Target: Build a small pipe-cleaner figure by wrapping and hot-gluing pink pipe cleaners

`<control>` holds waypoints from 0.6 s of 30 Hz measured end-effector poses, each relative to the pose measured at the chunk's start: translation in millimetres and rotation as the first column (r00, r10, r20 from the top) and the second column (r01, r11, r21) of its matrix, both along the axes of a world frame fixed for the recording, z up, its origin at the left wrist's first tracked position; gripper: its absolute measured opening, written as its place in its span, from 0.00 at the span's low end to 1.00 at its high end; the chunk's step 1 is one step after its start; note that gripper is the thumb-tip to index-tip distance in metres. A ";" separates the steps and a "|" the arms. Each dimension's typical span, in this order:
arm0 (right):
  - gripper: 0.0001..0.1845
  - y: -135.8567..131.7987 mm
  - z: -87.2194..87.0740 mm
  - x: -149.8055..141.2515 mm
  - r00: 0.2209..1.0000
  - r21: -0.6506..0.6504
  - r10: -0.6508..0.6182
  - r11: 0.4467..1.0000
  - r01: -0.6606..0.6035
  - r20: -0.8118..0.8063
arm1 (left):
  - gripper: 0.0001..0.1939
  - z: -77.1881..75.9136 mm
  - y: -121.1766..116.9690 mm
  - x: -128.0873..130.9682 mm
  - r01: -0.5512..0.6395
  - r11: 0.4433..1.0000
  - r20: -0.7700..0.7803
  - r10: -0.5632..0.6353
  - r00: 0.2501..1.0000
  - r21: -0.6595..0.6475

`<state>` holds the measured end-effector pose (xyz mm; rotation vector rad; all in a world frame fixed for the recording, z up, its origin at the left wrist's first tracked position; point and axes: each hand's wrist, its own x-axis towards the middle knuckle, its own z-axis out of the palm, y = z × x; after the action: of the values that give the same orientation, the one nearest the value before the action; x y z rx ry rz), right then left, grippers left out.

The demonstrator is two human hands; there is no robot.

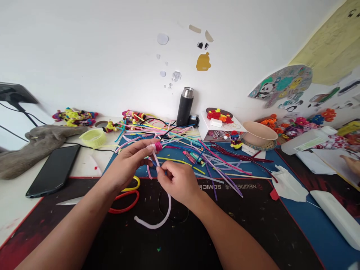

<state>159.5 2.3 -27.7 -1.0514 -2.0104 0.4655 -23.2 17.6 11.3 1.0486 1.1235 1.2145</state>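
My left hand point(129, 162) pinches a small pink and white coiled pipe-cleaner piece point(156, 147) above the black desk mat point(180, 240). My right hand point(178, 182) is closed on the white pipe cleaner point(161, 222) just below that piece; its free end curves down and left onto the mat. Both hands are close together at the centre of the head view. A red loop point(126, 204) and a yellow loop point(135, 184) lie on the mat under my left wrist.
A heap of coloured pipe cleaners point(197, 157) spreads behind the hands. A black phone point(54, 170) lies left, a black flask point(185, 107) stands at the back, a box point(222, 129) and bowl point(258, 135) sit right. Another person's hand point(351, 164) shows at far right.
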 end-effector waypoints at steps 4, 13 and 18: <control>0.16 0.1 2.5 0.1 1.000 -0.026 -0.011 1.000 0.011 0.003 | 0.23 0.7 -0.2 1.2 -0.013 1.000 0.000 0.013 1.000 -0.002; 0.16 -0.2 7.5 -0.2 0.994 -0.133 -0.005 0.991 -0.009 -0.108 | 0.25 -2.8 1.1 -1.5 -0.025 1.000 0.083 0.026 0.996 -0.005; 0.15 0.2 11.3 -0.6 0.966 -0.273 0.029 0.957 -0.102 -0.258 | 0.29 -6.1 2.5 -4.1 -0.034 0.999 0.149 0.036 0.988 -0.018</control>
<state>158.9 2.5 -16.4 -1.0376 -1.7890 0.9005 -27.3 20.0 5.2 0.9139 1.0370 1.2881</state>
